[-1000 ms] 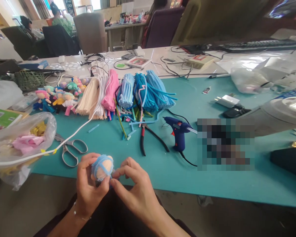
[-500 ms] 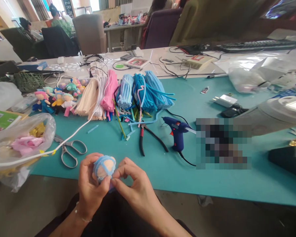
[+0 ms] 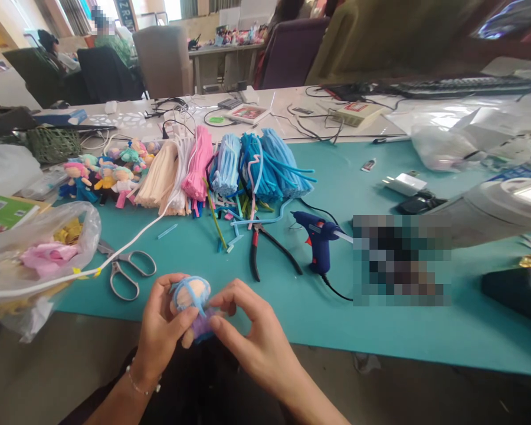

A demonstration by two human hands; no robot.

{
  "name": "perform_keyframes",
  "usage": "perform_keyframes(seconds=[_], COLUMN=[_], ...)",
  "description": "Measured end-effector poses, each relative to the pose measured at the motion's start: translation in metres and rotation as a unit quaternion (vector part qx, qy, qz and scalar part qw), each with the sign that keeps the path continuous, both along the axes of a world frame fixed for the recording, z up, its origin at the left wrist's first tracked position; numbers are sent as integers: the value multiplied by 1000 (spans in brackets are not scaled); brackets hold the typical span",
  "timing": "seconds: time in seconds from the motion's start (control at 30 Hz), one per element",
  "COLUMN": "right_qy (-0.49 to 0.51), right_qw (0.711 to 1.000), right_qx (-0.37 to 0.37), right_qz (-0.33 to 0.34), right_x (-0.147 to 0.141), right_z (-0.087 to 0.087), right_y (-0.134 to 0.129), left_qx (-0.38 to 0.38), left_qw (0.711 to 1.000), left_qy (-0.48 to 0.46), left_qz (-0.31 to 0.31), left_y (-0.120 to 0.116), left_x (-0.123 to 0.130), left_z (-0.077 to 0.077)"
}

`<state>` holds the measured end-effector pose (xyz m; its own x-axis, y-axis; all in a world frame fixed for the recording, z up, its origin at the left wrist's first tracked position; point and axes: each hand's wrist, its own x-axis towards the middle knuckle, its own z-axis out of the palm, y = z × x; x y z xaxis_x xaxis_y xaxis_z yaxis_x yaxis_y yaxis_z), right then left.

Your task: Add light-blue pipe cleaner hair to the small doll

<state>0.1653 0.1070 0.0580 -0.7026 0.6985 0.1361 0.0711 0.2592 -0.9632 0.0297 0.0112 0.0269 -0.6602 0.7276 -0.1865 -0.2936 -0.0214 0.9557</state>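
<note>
A small doll (image 3: 193, 293) with a beige round head, light blue strips crossing over it and a purple-blue body is held over the table's front edge. My left hand (image 3: 166, 321) is wrapped round its head and side, with the thumb on the front. Close on the right, my right hand (image 3: 243, 321) has thumb and forefinger near the doll's body and the loose end of a blue strip. Whether those fingertips pinch anything is too blurred to tell.
Scissors (image 3: 126, 268), pliers (image 3: 255, 254) and a blue glue gun (image 3: 319, 239) lie beyond the hands. Bundles of pipe cleaners (image 3: 225, 168) and small dolls (image 3: 106, 174) stand behind. A plastic bag (image 3: 88, 227) is at left; a white cable (image 3: 135, 239) crosses the table.
The doll has tilted, and its purple-blue body now shows more. A blue strip end now sticks out over the front. My right hand has moved slightly right, its fingers further from the head.
</note>
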Motion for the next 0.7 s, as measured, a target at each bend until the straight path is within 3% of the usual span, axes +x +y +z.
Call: perform_keyframes(seconds=[0.27,0.5,0.7], right_qy=[-38,-82,-84], right_qw=[998,995,992], right_qx=[51,61,80], right_qz=[1,-1,-52], right_x=[6,3,16], right_z=[4,-1,6], right_y=[4,3,16], left_qx=[-1,-22,-19], left_qw=[987,983,979], left_qy=[-135,-175,-185], left_qz=[-85,-52,-78], left_y=[2,6,-3], left_x=[-13,-13,-16], left_z=[2,8,5])
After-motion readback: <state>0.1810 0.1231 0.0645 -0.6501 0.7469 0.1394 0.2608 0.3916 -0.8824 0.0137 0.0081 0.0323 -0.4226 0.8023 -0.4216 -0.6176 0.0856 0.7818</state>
